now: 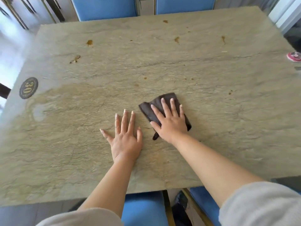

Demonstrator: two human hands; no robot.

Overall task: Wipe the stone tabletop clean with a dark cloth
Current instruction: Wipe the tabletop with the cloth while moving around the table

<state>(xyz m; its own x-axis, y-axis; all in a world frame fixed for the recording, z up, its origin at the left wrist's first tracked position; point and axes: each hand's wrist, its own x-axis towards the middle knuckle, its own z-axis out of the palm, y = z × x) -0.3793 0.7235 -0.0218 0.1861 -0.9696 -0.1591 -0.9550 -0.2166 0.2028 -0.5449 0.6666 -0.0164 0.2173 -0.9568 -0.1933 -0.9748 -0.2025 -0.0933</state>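
Observation:
The grey-green stone tabletop (211, 111) fills the view. A folded dark cloth (148, 110) lies near its middle, and my right hand (169, 119) presses flat on it with straight, spread fingers. My left hand (125, 137) rests flat on the bare stone just to the left of the cloth, fingers spread. Brown stains dot the far half: one at the far left (89, 42), a smear (75, 59), and spots at the far right (177, 39) (223, 39). A darker damp patch covers the near left part of the stone.
A round black badge (28, 88) reading 30 sits at the table's left edge. Blue chairs stand at the far side (104, 7) (184, 4) and the near side (143, 209). A pink shoe (294, 56) shows beyond the right edge.

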